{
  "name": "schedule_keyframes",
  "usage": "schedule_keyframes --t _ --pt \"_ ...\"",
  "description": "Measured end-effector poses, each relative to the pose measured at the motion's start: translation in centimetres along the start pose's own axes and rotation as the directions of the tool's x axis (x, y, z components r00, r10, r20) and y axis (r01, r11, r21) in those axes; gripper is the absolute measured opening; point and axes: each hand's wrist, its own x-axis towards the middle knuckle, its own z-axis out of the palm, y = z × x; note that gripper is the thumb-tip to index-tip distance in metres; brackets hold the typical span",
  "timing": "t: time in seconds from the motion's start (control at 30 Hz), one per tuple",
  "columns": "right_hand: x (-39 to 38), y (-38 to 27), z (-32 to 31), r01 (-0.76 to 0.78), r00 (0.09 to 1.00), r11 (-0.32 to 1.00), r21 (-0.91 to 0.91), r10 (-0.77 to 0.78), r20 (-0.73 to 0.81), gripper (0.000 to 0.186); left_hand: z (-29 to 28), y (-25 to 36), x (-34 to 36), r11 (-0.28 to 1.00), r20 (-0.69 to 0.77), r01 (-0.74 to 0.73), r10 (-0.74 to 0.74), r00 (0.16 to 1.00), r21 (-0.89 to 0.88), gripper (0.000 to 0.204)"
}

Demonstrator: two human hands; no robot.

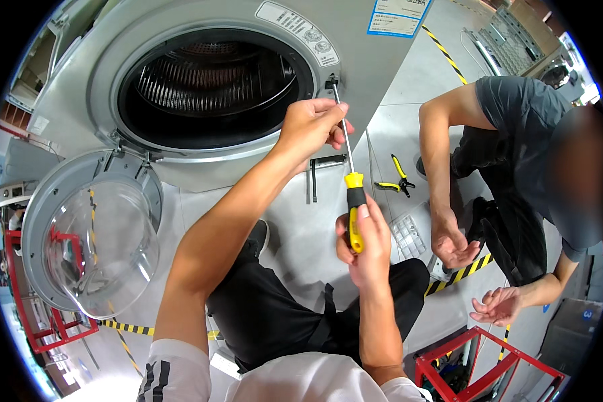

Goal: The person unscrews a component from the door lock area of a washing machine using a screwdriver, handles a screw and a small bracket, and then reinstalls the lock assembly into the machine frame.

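My right hand (pixel 368 238) is wrapped round the yellow and black handle of a long screwdriver (pixel 355 208). The shaft runs up to a small dark door latch (pixel 331 82) on the front of a grey washing machine (pixel 201 175), right of its round opening. Near the tip, my left hand (pixel 315 125) pinches the shaft between thumb and fingers. Whether the tip sits in a screw is too small to tell. The machine's round glass door (pixel 104 244) hangs swung out at the left. Inside the opening the ribbed metal drum (pixel 211 80) shows.
A co-worker (pixel 516 147) crouches at the right, both hands held out. Yellow-handled pliers (pixel 398 179), a clear compartment box (pixel 409 236) and a black L-shaped tool (pixel 315 181) lie on the floor. Red metal frames (pixel 476 335) stand at the lower right and far left.
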Motion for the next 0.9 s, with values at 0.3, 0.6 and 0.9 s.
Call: schedule_keyframes --t 0.3,0.6,0.9 --pt "0.3 0.0 0.1 -0.056 0.996 0.982 0.181 0.043 0.074 0.04 -0.4 -0.1 0.4 1.0 -0.005 -0.026 0.026 1.0 -0.003 0.031" --pt "0.8 2.0 0.1 0.457 0.771 0.356 -0.815 -0.616 0.163 0.044 0.2 0.0 0.4 1.0 -0.099 -0.01 0.012 0.995 0.023 0.034" --pt "0.8 0.2 -1.6 -0.266 0.954 0.779 0.568 0.128 0.271 0.035 0.3 0.0 -0.1 1.0 0.01 0.005 -0.005 1.0 0.004 0.028"
